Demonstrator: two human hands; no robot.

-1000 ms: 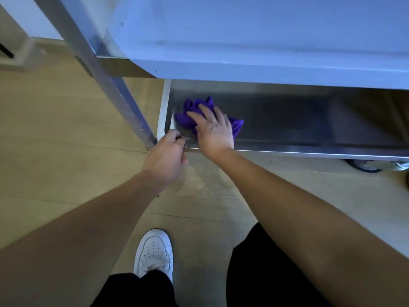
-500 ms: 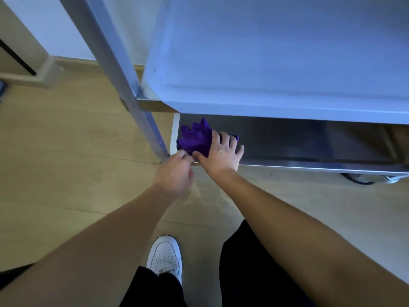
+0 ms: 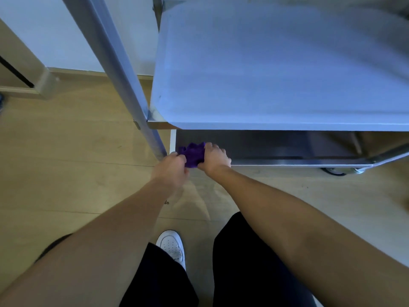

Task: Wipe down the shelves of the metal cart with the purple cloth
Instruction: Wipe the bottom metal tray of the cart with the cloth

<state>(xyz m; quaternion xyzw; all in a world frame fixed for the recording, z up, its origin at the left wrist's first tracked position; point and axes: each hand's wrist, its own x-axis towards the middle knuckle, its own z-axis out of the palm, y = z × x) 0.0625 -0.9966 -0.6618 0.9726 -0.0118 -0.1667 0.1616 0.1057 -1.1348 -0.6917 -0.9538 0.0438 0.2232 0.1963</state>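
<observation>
Noting positions against one landmark: the front-left post [image 3: 120, 80] of the metal cart [image 3: 287, 126].

Edges and room:
- Lower shelf [image 3: 287, 149] starts just right of the post's foot; its raised front rim runs rightward from there.
- Upper shelf [image 3: 276, 67] joins the post partway up and overhangs the lower shelf, so only a low gap shows between the two.
- Caster [image 3: 336, 171] sits far right of the post, under the lower shelf's rim.
- Bare wooden floor [image 3: 66, 156] lies left of and in front of the post; a pale wall [image 3: 55, 29] stands behind it.
- A white shoe [image 3: 171, 245] is planted on the floor well in front of the post.

Task thing and hands:
- Purple cloth [image 3: 192, 155] is bunched at the lower shelf's front-left corner, just right of the post's foot, and drapes over the front rim.
- Left hand [image 3: 171, 171] is at the post's foot, knuckles up, with its fingers [image 3: 180, 158] curled and pinching the cloth's left side.
- Right hand [image 3: 213, 159] is one cloth-width further right of the post, with its fingers [image 3: 209, 147] curled over the cloth's right side and gripping it.
- The cloth sits between the two hands, both touching it.
</observation>
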